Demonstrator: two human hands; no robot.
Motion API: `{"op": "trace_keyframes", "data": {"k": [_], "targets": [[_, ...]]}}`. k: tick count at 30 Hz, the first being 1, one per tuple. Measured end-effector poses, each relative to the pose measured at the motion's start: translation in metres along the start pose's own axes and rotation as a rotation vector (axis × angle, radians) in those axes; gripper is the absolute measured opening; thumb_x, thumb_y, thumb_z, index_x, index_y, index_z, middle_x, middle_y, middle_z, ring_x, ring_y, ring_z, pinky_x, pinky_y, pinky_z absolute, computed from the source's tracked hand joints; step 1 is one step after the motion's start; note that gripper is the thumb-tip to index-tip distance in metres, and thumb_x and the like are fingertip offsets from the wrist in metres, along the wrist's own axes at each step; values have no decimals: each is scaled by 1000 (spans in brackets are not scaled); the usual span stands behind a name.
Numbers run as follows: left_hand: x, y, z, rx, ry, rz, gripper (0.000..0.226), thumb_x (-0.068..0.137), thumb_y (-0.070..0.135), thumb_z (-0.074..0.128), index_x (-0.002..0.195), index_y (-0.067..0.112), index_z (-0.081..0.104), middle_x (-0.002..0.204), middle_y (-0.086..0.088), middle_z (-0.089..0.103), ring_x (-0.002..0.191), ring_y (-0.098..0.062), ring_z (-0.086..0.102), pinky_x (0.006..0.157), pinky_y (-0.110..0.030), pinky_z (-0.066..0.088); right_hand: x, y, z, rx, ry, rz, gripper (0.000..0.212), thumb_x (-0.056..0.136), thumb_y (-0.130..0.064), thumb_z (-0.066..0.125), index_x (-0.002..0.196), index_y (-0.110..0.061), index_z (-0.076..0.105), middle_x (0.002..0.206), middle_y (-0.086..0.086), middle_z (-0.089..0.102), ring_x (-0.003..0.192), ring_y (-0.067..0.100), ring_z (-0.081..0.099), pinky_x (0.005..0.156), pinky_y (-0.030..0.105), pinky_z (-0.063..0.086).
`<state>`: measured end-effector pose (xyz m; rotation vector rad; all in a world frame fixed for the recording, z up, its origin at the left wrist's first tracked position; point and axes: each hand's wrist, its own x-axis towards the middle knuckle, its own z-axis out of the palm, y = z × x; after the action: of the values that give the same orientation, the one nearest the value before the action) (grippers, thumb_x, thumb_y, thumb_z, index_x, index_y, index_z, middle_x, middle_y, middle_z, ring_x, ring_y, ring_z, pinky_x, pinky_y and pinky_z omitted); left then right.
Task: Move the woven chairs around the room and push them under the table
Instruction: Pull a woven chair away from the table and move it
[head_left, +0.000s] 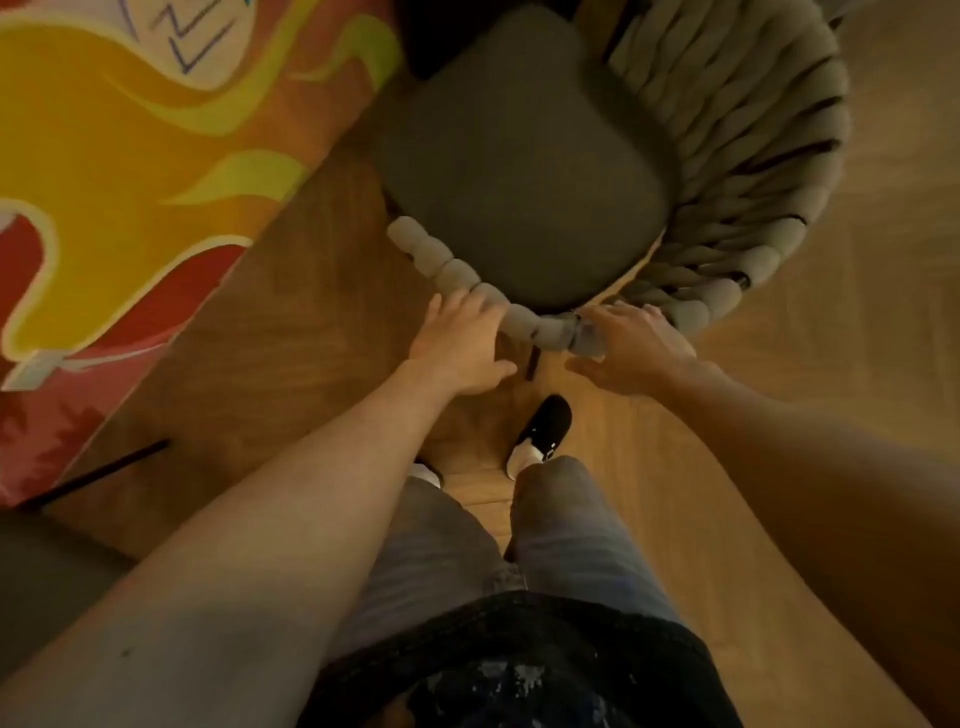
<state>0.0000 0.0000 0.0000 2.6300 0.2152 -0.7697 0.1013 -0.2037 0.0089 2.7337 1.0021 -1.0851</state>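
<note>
A woven chair (737, 156) stands straight ahead of me, seen from above, with a dark grey seat cushion (519, 171) and a thick grey rope-weave back and rim. My left hand (460, 348) and my right hand (631, 348) are both at the near rim of the chair. On each hand the fingers are spread and lie on the weave, not wrapped around it. The table (130, 156), with a bright yellow, orange and red painted top, runs along the left, and the chair sits close beside its edge.
My legs and a black-and-white shoe (543, 428) are just behind the chair on the wooden floor (857, 364). A thin black bar (104, 467) slants under the table's edge. A grey shape (47, 577) fills the lower left corner.
</note>
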Motion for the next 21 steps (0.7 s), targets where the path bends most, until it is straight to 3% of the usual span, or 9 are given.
{"op": "trace_keyframes", "data": {"k": [6,12,15,21], "targets": [[53,64,19,251,-137,67,77,90,47,65,155,25,30,151,-5,43,144,-29,33,121,-62,12,3,85,-6,-258,-92,8,73,85,-61,69,146,-28,46,147,-1,53,140,24,42,113,48,28],[80,79,44,282,-124,15,47,85,28,69,129,33,53,111,4,66,119,-28,58,117,-71,9,32,121,-16,-449,-163,7,65,87,-44,72,145,-29,47,140,3,56,138,29,45,119,57,21],[87,71,48,279,-101,22,37,86,24,66,120,36,55,103,5,67,110,-28,63,115,-69,16,41,130,-19,-527,-179,27,55,89,-43,69,140,-29,52,138,3,58,135,28,48,120,51,22],[86,59,39,297,-148,95,36,88,27,64,121,36,54,110,3,66,106,-30,63,98,-56,39,39,130,-12,-518,-116,15,40,89,-47,64,126,-31,63,125,-2,63,122,23,56,111,42,34]]}}
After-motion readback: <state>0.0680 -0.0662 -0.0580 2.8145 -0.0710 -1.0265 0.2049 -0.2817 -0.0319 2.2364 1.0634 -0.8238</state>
